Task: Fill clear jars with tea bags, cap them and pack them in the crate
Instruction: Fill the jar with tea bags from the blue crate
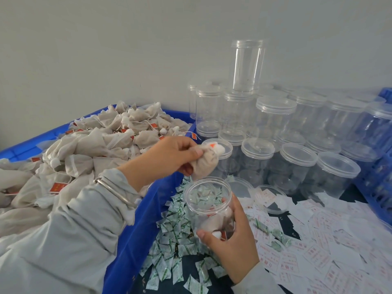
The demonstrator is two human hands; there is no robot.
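The left hand [169, 154] pinches a tea bag [204, 164] between thumb and fingers, holding it just above the mouth of an open clear jar [209, 203]; the right hand [232, 238] grips that jar from below and from the side, fingers curled round its lower wall, and tilts it toward the bag. A few tea bags already lie in the bottom of the jar. To the left a blue bin [135, 240] is heaped with more tea bags [84, 149]. Under the jar small green-and-white sachets [169, 234] are scattered, and white printed slips [318, 247] cover the table to the right. Behind stand stacked, capped empty jars [275, 128], with a blue crate [379, 187] at the right edge
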